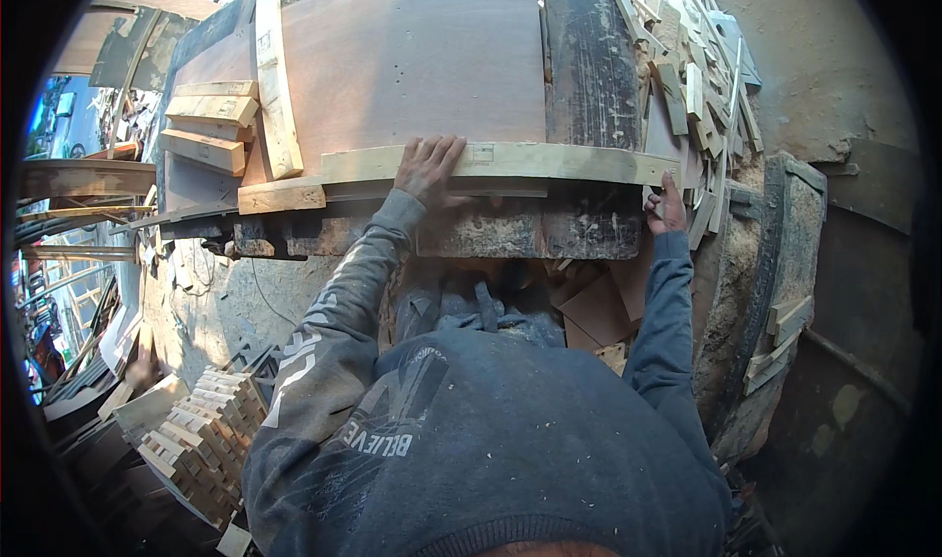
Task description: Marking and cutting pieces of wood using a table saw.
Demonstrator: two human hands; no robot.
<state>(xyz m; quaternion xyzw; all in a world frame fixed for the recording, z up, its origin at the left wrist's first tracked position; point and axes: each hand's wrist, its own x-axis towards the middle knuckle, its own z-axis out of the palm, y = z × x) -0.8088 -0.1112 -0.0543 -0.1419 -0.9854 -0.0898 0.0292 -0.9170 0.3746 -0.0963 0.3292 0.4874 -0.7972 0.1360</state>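
Observation:
A long, pale wooden strip (559, 161) lies along the near edge of the worktable (591, 233). My left hand (429, 171) is closed over it left of its middle, fingers across the top and thumb on the near side. At the strip's right end is my right hand (666, 210), its fingers curled against the wood and one fingertip pointing up. Touching the strip's left end is a short wooden block (282, 199). Behind the strip spreads a thin brown plywood sheet (422, 56).
A long plank (276, 76) runs away from me, with several short blocks (209, 115) left of it. Offcuts (692, 91) pile up at the table's right. A stack of cut pieces (206, 439) stands on the floor at lower left.

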